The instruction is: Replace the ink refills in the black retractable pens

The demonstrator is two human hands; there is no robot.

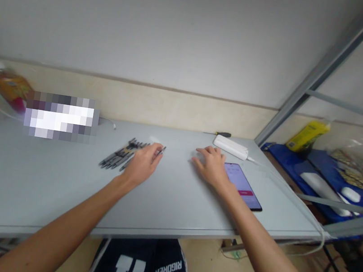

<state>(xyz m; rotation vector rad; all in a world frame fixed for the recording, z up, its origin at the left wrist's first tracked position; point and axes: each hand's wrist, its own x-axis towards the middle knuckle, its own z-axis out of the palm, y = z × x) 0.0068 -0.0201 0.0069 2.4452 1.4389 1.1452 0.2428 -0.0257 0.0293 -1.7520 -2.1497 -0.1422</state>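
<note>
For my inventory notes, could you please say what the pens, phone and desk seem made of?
Pens: probably plastic, dark, with slight pale highlights; blur leaves it open.
Phone: likely glass-fronted, flat and smoothly glowing.
Desk: perhaps laminate or painted metal; its pale top looks evenly smooth, softly sheened.

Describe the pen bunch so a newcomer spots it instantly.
Start at the pale desk, then go to the left hand. Just left of it, the dark pens lie slanted, mostly side by side. Unlike the single screwdriver at the back, they form a cluster.
</note>
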